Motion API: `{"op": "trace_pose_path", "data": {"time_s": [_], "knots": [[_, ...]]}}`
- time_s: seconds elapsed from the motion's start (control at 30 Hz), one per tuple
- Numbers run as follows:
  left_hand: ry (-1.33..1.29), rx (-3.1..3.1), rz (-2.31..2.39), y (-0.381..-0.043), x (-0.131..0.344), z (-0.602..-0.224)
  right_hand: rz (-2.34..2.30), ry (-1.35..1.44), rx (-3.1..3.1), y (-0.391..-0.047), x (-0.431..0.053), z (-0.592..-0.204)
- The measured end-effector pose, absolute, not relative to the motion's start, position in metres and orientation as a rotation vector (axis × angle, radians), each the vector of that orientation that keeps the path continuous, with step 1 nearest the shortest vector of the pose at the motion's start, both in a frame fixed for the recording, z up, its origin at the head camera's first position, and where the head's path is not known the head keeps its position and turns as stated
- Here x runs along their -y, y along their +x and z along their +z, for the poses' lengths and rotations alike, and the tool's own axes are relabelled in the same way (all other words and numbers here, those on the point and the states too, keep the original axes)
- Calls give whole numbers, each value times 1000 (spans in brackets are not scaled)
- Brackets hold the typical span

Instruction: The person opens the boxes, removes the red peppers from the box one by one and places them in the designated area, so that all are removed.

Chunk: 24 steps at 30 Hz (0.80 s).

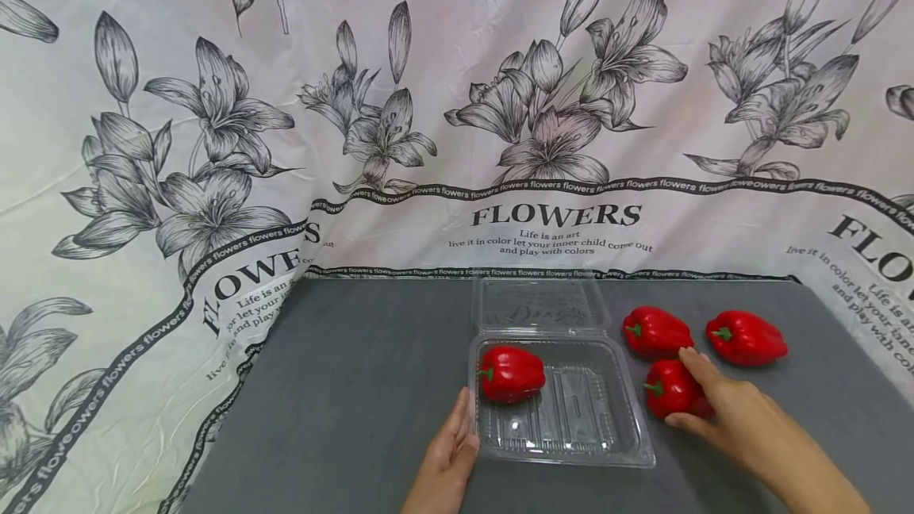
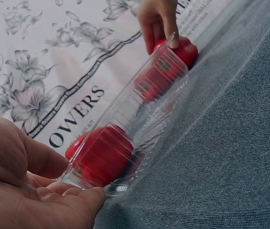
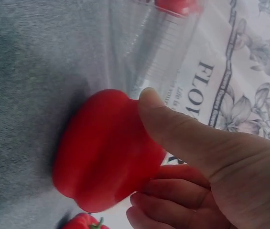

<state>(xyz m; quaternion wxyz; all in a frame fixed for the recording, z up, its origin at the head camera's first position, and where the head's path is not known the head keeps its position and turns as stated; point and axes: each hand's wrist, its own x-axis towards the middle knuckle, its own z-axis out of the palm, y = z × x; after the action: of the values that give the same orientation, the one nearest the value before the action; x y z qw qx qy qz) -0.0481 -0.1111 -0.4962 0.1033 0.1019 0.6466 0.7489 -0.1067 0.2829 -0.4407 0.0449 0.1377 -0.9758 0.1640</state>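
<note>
My left hand (image 1: 444, 462) is at the near left corner of a clear plastic clamshell container (image 1: 557, 457), pinching its rim between thumb and fingers in the left wrist view. One red bell pepper (image 1: 511, 374) lies in the container's left part, its green stem pointing left. To the right of the container, my right hand (image 1: 743, 419) grips another red bell pepper (image 1: 673, 389) from its right side. The right wrist view shows the thumb on one side of this held pepper (image 3: 106, 152) and the curled fingers on the other, partly hidden behind it.
Two more red bell peppers, one near the container (image 1: 655, 330) and one farther right (image 1: 746, 337), lie behind the right hand on the grey tabletop (image 1: 357, 387). The container's lid (image 1: 539, 304) is folded back toward a flower-printed cloth (image 1: 400, 236) around the table.
</note>
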Motion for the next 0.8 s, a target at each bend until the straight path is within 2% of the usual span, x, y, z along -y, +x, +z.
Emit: {"op": "trace_pose_path", "data": {"time_s": [0.33, 0.8], "knots": [[280, -1926, 2202, -47, 112, -496, 519, 348, 2976, -102, -265, -417], [297, -1930, 2208, -48, 111, -497, 591, 439, 2967, -105, -214, -409]]}}
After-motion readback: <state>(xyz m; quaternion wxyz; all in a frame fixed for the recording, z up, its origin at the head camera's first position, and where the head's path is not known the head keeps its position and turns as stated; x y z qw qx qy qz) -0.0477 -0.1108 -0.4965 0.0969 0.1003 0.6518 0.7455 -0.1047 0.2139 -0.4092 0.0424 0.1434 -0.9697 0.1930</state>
